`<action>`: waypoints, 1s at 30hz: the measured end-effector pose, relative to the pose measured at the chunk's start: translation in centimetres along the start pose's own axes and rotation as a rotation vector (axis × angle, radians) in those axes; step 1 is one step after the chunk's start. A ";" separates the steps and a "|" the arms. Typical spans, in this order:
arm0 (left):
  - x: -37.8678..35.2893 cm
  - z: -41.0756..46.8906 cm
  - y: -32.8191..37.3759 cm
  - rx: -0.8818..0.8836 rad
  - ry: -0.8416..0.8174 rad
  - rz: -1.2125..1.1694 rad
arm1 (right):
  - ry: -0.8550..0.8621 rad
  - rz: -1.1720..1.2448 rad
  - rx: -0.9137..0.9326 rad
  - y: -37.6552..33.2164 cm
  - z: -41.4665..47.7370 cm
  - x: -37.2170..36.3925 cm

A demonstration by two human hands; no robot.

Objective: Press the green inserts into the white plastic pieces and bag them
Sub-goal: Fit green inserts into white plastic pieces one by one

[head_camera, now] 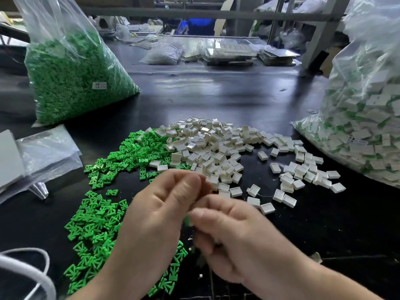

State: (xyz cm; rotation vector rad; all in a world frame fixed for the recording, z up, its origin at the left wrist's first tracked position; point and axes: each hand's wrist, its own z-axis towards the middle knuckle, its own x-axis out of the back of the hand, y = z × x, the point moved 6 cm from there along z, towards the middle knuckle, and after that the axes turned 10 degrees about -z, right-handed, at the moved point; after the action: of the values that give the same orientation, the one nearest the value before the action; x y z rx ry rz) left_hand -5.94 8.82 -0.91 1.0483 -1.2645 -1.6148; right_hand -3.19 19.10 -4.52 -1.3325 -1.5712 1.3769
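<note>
Loose green inserts (95,221) lie in a heap at the left of the black table, with a pile of white plastic pieces (216,148) beside them in the middle. My left hand (158,215) and my right hand (229,237) meet close together above the table's near side, fingers curled. A sliver of a green insert (187,220) shows between them at my right thumb. What else the fingers hold is hidden and blurred. A big clear bag of assembled white-and-green pieces (363,118) stands at the right.
A large bag of green inserts (71,72) stands at the back left. Flat empty plastic bags (47,152) lie at the left edge. Trays and more bags (229,53) sit at the table's far side. A white cord (26,269) loops at the lower left.
</note>
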 end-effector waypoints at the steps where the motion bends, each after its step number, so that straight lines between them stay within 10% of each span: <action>1: 0.4 0.1 0.3 -0.045 0.001 0.110 | 0.024 0.064 -0.019 0.0 0.1 0.8; 7: 0.7 0.3 0.6 -0.314 -0.090 0.635 | 0.028 0.154 -0.032 0.2 0.2 2.7; 16: -0.1 -0.4 1.3 -0.470 -0.090 0.667 | -0.104 0.284 0.009 0.3 0.1 2.9; 22: 2.7 0.7 0.2 -0.311 0.061 0.924 | -0.232 0.547 0.210 -1.8 0.5 5.8; 30: 5.3 1.7 -2.1 0.050 0.043 1.503 | 0.493 -1.035 0.113 -2.9 -0.7 10.1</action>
State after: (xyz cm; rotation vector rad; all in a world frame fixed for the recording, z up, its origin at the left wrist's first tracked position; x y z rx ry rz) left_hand -9.44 4.70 -3.37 -0.0378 -1.4436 -0.3740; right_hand -6.06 29.14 -3.01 -0.5309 -1.4437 0.4346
